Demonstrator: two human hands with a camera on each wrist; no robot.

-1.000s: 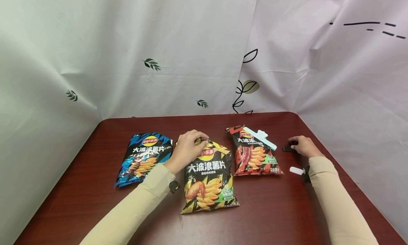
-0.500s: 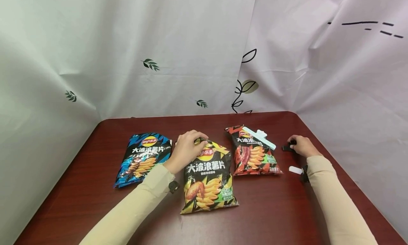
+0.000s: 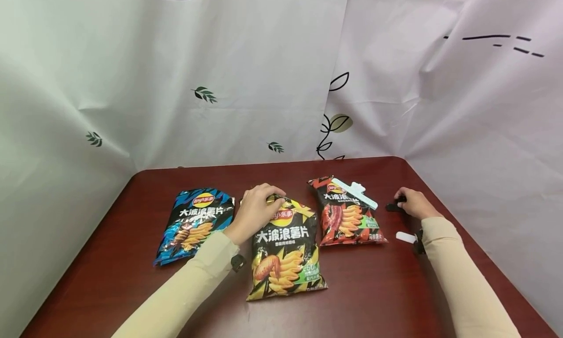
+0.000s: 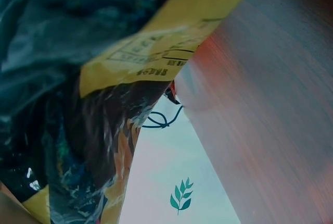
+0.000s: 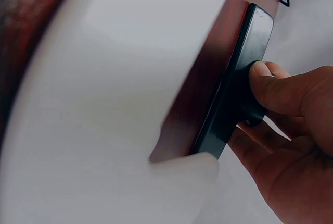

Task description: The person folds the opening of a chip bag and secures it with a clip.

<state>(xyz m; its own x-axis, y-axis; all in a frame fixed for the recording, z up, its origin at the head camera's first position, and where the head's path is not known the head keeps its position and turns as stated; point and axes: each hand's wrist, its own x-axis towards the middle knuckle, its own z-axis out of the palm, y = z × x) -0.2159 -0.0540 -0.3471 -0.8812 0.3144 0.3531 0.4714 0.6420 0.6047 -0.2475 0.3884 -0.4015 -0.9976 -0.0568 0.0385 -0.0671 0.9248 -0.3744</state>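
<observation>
In the head view my left hand [image 3: 255, 212] holds the top edge of a yellow and black chip bag [image 3: 286, 259], thumb on the front and fingers curled over the top. That bag [image 4: 151, 41] fills the left of the left wrist view, its top seam region crumpled. Off to the right, my right hand [image 3: 418, 204] pinches a black bag clip [image 5: 237, 83] by its handle between thumb and fingers. A white clip [image 3: 405, 237] lies nearer me, beside the right wrist, and looms large and blurred in the right wrist view.
A red chip bag [image 3: 347, 218] with a pale blue clip [image 3: 355, 193] across its top lies between the yellow bag and the right hand. A blue chip bag [image 3: 193, 225] lies at the left. White curtains [image 3: 246, 74] stand close behind the dark red table [image 3: 360, 299].
The head view has tilted up slightly, so everything sits a little lower in it. Both hands keep their holds, with hardly any movement over the table.
</observation>
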